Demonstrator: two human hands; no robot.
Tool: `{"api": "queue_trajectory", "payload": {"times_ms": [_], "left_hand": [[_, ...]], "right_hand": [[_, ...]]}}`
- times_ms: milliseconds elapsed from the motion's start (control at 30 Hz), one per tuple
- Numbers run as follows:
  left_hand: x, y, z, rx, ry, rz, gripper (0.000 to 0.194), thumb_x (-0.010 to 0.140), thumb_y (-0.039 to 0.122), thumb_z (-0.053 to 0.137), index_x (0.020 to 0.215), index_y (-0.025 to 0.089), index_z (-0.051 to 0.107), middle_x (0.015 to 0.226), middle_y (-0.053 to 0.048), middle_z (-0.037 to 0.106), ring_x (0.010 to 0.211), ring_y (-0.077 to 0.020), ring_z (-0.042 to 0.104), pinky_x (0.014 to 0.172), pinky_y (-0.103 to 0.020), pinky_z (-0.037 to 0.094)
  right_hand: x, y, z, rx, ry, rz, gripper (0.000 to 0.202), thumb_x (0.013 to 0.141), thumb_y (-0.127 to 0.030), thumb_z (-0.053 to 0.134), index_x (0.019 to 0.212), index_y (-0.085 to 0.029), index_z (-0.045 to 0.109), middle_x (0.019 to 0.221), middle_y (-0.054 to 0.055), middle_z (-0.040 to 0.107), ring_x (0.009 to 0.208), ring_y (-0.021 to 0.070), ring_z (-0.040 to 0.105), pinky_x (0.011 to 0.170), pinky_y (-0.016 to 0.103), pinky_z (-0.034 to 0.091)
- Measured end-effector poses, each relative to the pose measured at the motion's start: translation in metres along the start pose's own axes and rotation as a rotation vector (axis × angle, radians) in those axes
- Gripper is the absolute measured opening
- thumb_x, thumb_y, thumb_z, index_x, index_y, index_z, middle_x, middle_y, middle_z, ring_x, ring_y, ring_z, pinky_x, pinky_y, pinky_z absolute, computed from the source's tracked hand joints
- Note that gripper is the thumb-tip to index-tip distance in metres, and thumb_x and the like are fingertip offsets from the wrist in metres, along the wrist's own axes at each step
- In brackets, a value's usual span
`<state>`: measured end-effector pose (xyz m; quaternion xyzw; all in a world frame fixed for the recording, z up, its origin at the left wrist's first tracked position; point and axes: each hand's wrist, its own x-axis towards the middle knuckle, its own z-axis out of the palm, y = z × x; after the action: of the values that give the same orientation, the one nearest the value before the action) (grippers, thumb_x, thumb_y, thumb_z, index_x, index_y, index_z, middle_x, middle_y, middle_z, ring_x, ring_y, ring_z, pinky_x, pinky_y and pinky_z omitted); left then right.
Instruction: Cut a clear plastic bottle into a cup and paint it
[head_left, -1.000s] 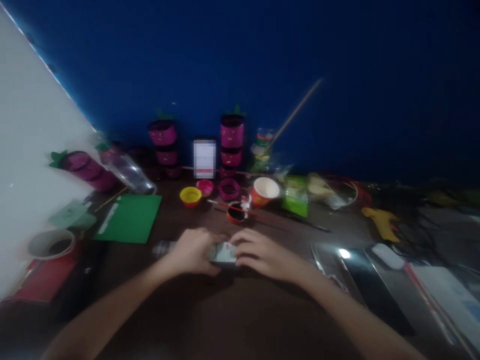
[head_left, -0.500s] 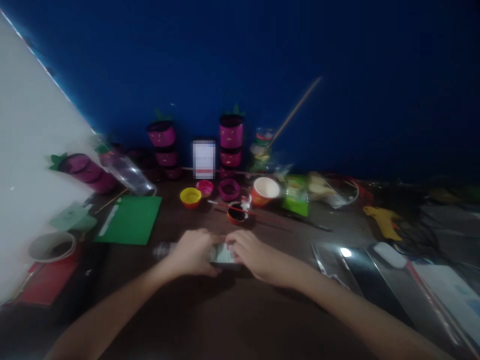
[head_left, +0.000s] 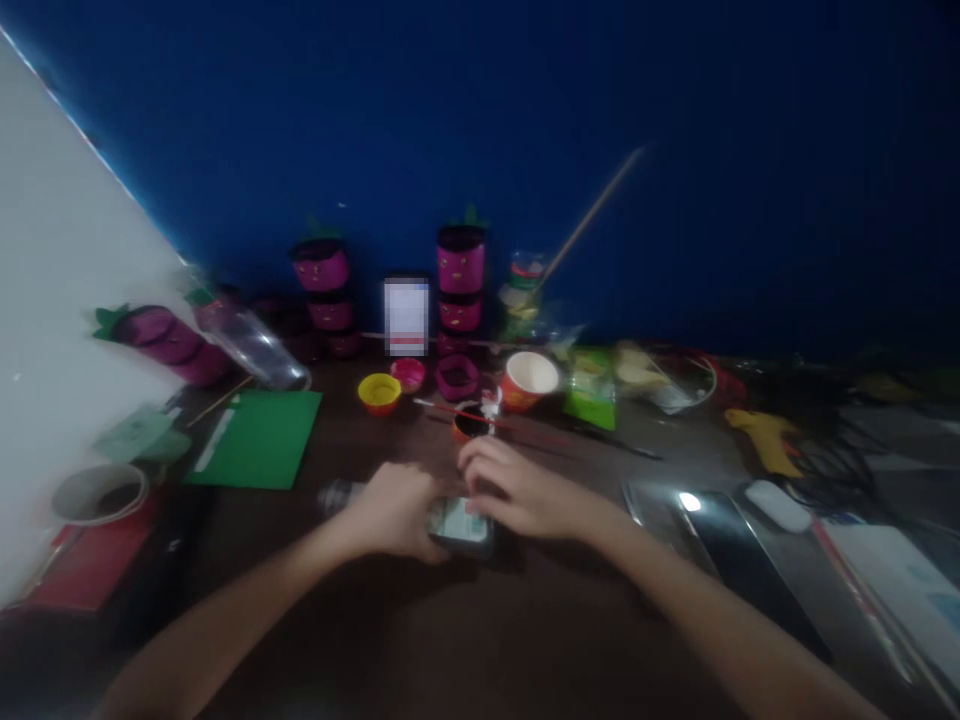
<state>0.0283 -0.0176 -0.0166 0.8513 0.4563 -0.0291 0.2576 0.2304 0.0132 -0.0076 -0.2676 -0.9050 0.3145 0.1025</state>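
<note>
My left hand (head_left: pixel 397 508) is wrapped around a small bottle (head_left: pixel 465 524) lying sideways, its dark ribbed neck or cap end poking out to the left. A pale printed label shows on the bottle's right end; my hand covers its middle. Just above and right of that end, my right hand (head_left: pixel 510 485) has loosely bent fingers, with thumb and forefinger apart and nothing visible between them. Behind it stands a bowl of dark paint (head_left: pixel 469 425), partly covered by the fingers, with a red paintbrush (head_left: pixel 450 408) laid across it.
Purple bottle-shaped planters with faces (head_left: pixel 461 270) line the blue wall. Nearby are a yellow cup (head_left: pixel 379 392), a pink cup (head_left: pixel 408 375) and a paper cup (head_left: pixel 531 385). Green sheet (head_left: pixel 259 440) lies left; a phone (head_left: pixel 757 570) and a yellow glue gun (head_left: pixel 765 435) lie right.
My right hand has come off the bottle and risen slightly, uncovering more of the label and the bottle's end. My left hand still grips it and has shifted slightly right.
</note>
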Motion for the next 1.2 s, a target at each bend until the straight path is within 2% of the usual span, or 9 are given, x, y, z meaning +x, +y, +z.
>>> {"api": "queue_trajectory", "payload": {"times_ms": [67,133,300,500,700,767,1033,1133,1200], "left_hand": [[0.000,0.000,-0.001,0.009,0.020,0.015,0.059,0.055,0.045,0.070,0.112,0.034,0.060,0.096,-0.001,0.068,0.087,-0.0241,0.063,0.069,-0.028,0.044],[0.000,-0.001,-0.001,0.022,0.030,0.027,0.060,0.055,0.045,0.070,0.113,0.035,0.059,0.096,-0.001,0.068,0.086,-0.0241,0.063,0.068,-0.028,0.044],[-0.001,-0.004,0.003,0.028,0.028,0.025,0.058,0.057,0.047,0.070,0.113,0.033,0.060,0.097,-0.002,0.067,0.087,-0.0237,0.063,0.069,-0.028,0.043],[-0.001,-0.004,0.003,0.051,0.036,0.049,0.065,0.056,0.048,0.070,0.119,0.035,0.056,0.094,-0.002,0.066,0.084,-0.0236,0.063,0.068,-0.029,0.044],[-0.001,-0.001,0.005,0.068,0.059,0.037,0.061,0.056,0.041,0.070,0.115,0.031,0.059,0.096,-0.003,0.067,0.087,-0.0247,0.062,0.068,-0.030,0.044],[-0.001,-0.002,0.007,0.063,0.062,0.044,0.058,0.057,0.041,0.070,0.113,0.030,0.059,0.096,-0.003,0.067,0.087,-0.0245,0.062,0.069,-0.031,0.045],[-0.002,-0.002,0.009,0.028,0.074,0.031,0.044,0.060,0.040,0.068,0.101,0.024,0.063,0.095,-0.004,0.067,0.087,-0.0233,0.062,0.073,-0.030,0.045],[-0.003,-0.001,0.009,0.035,0.074,0.020,0.046,0.058,0.042,0.069,0.100,0.025,0.064,0.094,-0.004,0.067,0.087,-0.0239,0.062,0.072,-0.030,0.045],[-0.003,-0.001,0.009,0.035,0.089,0.028,0.052,0.058,0.043,0.069,0.107,0.028,0.061,0.099,-0.003,0.067,0.090,-0.0243,0.061,0.073,-0.030,0.045]], "right_hand": [[-0.010,-0.004,-0.005,0.108,-0.092,0.058,0.019,0.079,-0.029,0.066,0.092,-0.018,0.059,0.122,0.009,0.047,0.113,0.0196,0.046,0.097,0.034,0.038],[-0.017,-0.006,-0.004,0.158,-0.124,0.085,0.023,0.075,-0.029,0.069,0.093,-0.019,0.061,0.127,0.008,0.045,0.121,0.0209,0.042,0.102,0.035,0.034],[-0.017,-0.006,-0.001,0.163,-0.136,0.066,0.007,0.082,-0.024,0.061,0.081,-0.017,0.063,0.128,0.009,0.047,0.125,0.0214,0.039,0.104,0.038,0.032],[-0.017,-0.013,-0.003,0.008,-0.144,-0.009,0.014,0.089,-0.019,0.048,0.089,-0.015,0.061,0.129,0.013,0.047,0.123,0.0214,0.040,0.102,0.039,0.035],[-0.023,-0.008,0.022,-0.086,-0.032,-0.053,0.028,0.090,-0.010,0.039,0.117,-0.010,0.049,0.131,0.016,0.043,0.123,0.0200,0.038,0.101,0.039,0.038],[-0.025,-0.004,0.030,-0.117,0.001,-0.061,0.032,0.089,-0.008,0.038,0.120,-0.011,0.046,0.131,0.015,0.042,0.123,0.0200,0.037,0.100,0.039,0.039],[-0.019,0.010,0.051,-0.344,0.093,-0.135,0.026,0.091,-0.011,0.036,0.112,-0.008,0.052,0.122,0.016,0.052,0.116,0.0226,0.043,0.094,0.038,0.042],[-0.013,0.009,0.044,-0.378,0.121,-0.192,0.022,0.090,-0.012,0.037,0.102,-0.010,0.056,0.113,0.015,0.057,0.110,0.0227,0.046,0.091,0.038,0.042],[-0.012,0.005,0.033,-0.366,0.196,-0.167,0.021,0.092,-0.017,0.037,0.089,-0.013,0.057,0.110,0.014,0.057,0.108,0.0226,0.047,0.089,0.038,0.041]]}}
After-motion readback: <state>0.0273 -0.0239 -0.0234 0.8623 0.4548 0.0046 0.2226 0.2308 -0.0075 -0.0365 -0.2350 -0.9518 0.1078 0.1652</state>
